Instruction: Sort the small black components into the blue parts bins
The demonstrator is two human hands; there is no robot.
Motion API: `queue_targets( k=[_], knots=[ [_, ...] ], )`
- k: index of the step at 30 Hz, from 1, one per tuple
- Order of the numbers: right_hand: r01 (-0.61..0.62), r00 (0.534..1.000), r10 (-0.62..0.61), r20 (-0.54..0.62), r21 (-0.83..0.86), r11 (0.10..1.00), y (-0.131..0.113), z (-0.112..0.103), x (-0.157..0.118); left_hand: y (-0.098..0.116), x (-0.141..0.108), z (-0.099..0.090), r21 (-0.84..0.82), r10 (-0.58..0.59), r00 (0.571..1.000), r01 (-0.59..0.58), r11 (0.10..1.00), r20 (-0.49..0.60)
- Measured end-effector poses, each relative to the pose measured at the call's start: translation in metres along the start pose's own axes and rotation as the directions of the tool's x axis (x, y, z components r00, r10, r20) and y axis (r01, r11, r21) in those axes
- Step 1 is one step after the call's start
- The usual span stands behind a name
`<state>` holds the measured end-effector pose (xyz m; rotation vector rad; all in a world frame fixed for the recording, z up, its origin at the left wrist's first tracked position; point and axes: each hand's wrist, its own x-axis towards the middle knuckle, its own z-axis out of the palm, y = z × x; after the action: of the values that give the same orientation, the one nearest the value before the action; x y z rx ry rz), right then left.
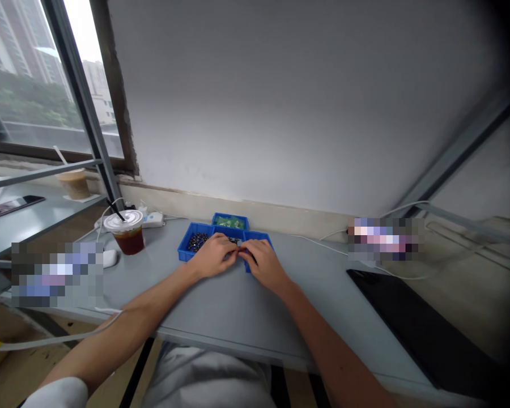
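Left hand [213, 255] and right hand [264, 265] curl together over a blue compartment tray [186, 250], any grip hidden. Small dark parts [198, 242] fill its left compartment

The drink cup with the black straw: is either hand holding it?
No, the cup stands on the desk, apart from the left hand and right hand.

Grey desk [221, 311] holds a blue tray [187, 249], iced drink [130, 238], probably a mouse [109, 258].

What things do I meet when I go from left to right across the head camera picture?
phone → cup with pale drink → plastic cup of dark drink → blue tray → black pad
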<state>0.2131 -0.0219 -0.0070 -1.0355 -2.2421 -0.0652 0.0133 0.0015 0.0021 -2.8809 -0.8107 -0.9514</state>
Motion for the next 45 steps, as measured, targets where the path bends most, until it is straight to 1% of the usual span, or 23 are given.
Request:
queue_targets(
  k=[2,5,11,13,14,15,16,18,20,22,23,24,27,29,32,35,38,41,45],
  knots=[
    [0.018,1.000,-0.018,0.015,-0.008,1.000,0.001,0.000,0.000,0.000,0.000,0.000,0.005,0.008,1.000,-0.008,1.000,0.008],
    [0.013,1.000,-0.012,0.027,-0.034,0.999,0.002,0.001,0.001,-0.002,0.000,0.002,0.018,0.019,1.000,-0.019,1.000,0.016],
    [0.003,1.000,-0.003,0.008,-0.049,0.999,0.003,0.004,0.001,-0.001,0.000,0.004,0.010,0.029,1.000,-0.029,1.000,0.012],
    [0.000,0.998,-0.002,-0.056,-0.030,1.000,0.002,0.002,0.001,0.000,0.000,0.002,-0.009,0.011,1.000,-0.011,1.000,-0.011],
    [-0.012,0.992,0.010,-0.123,-0.019,1.000,0.002,0.001,0.001,0.000,0.000,0.000,-0.019,-0.007,0.999,0.007,1.000,-0.033],
    [-0.037,0.977,0.034,-0.211,-0.010,0.999,0.003,-0.002,0.001,0.000,0.000,-0.002,-0.029,-0.032,0.998,0.030,0.999,-0.061],
    [-0.075,0.948,0.071,-0.309,-0.003,0.997,0.004,-0.006,0.001,-0.001,0.000,-0.004,-0.034,-0.058,0.994,0.055,0.998,-0.090],
    [-0.181,0.863,0.159,-0.479,-0.001,0.983,0.008,-0.013,0.001,-0.005,0.001,-0.008,-0.031,-0.111,0.984,0.107,0.994,-0.140],
    [-0.259,0.804,0.207,-0.558,-0.015,0.966,0.015,-0.020,0.001,-0.011,0.000,-0.008,-0.002,-0.151,0.977,0.153,0.988,-0.150],
    [-0.311,0.781,0.216,-0.586,-0.065,0.948,0.023,-0.022,0.000,-0.017,-0.001,-0.006,0.056,-0.182,0.976,0.189,0.980,-0.120],
    [-0.334,0.785,0.213,-0.581,-0.108,0.936,0.027,-0.021,-0.001,-0.020,-0.001,-0.004,0.094,-0.191,0.977,0.200,0.975,-0.091],
    [-0.351,0.803,0.210,-0.557,-0.158,0.923,0.031,-0.019,-0.002,-0.022,-0.002,-0.002,0.135,-0.195,0.979,0.202,0.970,-0.057],
    [-0.357,0.887,0.219,-0.405,-0.302,0.884,0.041,-0.008,-0.006,-0.024,-0.005,0.005,0.243,-0.190,0.981,0.176,0.954,0.034],
    [-0.353,0.912,0.240,-0.332,-0.342,0.871,0.043,0.000,-0.009,-0.024,-0.008,0.007,0.287,-0.197,0.979,0.173,0.942,0.055],
    [-0.351,0.920,0.261,-0.292,-0.319,0.880,0.042,0.008,-0.010,-0.023,-0.012,0.009,0.313,-0.218,0.974,0.188,0.931,0.062],
    [-0.350,0.922,0.277,-0.270,-0.275,0.896,0.038,0.009,-0.008,-0.023,-0.016,0.011,0.333,-0.204,0.975,0.164,0.928,0.087],
    [-0.328,0.926,0.250,-0.282,-0.277,0.903,0.036,0.009,-0.008,-0.025,-0.018,0.014,0.364,-0.203,0.975,0.158,0.918,0.091],
    [-0.297,0.929,0.205,-0.307,-0.293,0.909,0.035,0.010,-0.008,-0.026,-0.018,0.016,0.356,-0.213,0.973,0.171,0.919,0.083],
    [-0.303,0.931,0.215,-0.294,-0.300,0.904,0.034,0.010,-0.008,-0.026,-0.016,0.016,0.356,-0.200,0.977,0.163,0.920,0.071]
  ],
)
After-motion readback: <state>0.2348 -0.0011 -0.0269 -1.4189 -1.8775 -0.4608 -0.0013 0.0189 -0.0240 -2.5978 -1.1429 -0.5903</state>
